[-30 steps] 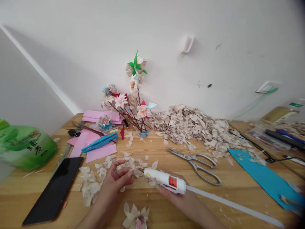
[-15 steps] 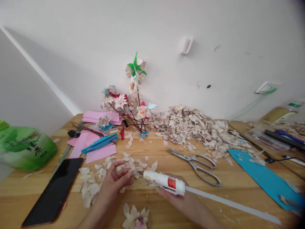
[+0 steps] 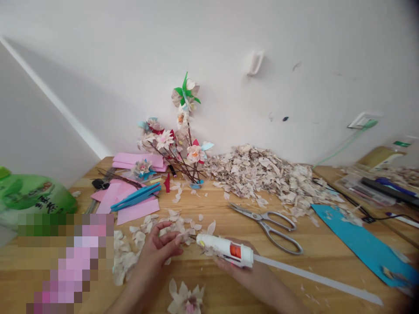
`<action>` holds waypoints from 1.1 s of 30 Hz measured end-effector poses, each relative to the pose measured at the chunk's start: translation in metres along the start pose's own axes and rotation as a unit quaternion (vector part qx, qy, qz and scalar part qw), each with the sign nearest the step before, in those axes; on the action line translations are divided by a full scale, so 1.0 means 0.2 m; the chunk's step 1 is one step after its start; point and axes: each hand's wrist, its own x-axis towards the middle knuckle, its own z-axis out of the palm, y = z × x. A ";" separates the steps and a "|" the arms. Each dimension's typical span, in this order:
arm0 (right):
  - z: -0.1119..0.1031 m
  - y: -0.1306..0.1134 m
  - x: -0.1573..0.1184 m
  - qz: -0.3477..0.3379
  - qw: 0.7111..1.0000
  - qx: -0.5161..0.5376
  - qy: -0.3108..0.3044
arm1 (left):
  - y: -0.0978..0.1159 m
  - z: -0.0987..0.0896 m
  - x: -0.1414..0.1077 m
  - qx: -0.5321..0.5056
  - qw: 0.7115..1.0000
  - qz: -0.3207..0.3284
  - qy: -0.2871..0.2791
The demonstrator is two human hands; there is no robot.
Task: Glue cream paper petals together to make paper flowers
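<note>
My left hand [image 3: 163, 246] is closed in a pinch around a pale petal [image 3: 183, 237] at its fingertips. Fingers of my right hand [image 3: 240, 266] wrap round a white glue gun [image 3: 224, 249], whose nozzle points left and meets the petal area; whether it touches is unclear. A long translucent glue stick [image 3: 314, 278] sticks out of the gun's back. Below, near the front edge of the view, lies a pale flower with a pink centre [image 3: 186, 300]. Loose petals [image 3: 126, 257] are spread beside and behind my left hand.
Scissors [image 3: 266, 224] lie right of centre, before a heap of dry petals [image 3: 258, 174]. Paper flowers [image 3: 165, 139] stand behind. Blue tweezers [image 3: 135, 196] rest on pink paper [image 3: 139, 211]. A blue sheet [image 3: 356, 244] lies right, a green bottle [image 3: 36, 196] left; a blurred patch covers the lower left.
The view has shifted very slightly. A pixelated patch with pink tones now covers the place where the black phone showed. Both hands keep their positions and holds.
</note>
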 end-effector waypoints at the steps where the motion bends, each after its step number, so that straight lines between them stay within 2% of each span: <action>1: 0.00 0.00 0.00 -0.004 1.000 -0.006 -0.009 | 0.00 0.00 0.00 0.001 1.000 0.000 0.000; 3: 0.00 0.00 0.00 -0.001 1.000 -0.009 -0.007 | 0.00 0.00 0.00 0.002 1.000 -0.001 0.000; 8: 0.01 0.03 -0.01 0.053 0.997 0.017 0.049 | 0.00 0.00 0.01 -0.001 1.000 0.000 0.005; 12: 0.00 0.02 -0.01 0.036 0.999 0.011 0.007 | 0.00 0.00 0.01 0.000 1.000 -0.003 0.002; 16: 0.00 0.02 -0.01 0.053 0.998 0.008 0.020 | 0.00 -0.01 0.01 0.001 1.000 -0.004 0.003; 20: 0.00 0.04 0.00 0.052 0.999 0.008 0.003 | 0.00 0.00 0.01 -0.005 1.000 -0.003 0.006; 26: 0.01 0.04 -0.01 0.067 0.996 0.026 0.044 | 0.00 0.02 0.00 -0.010 1.000 0.000 0.011; 33: -0.02 -0.01 -0.01 0.053 0.999 0.007 0.000 | 0.00 0.01 0.00 -0.011 1.000 0.003 0.010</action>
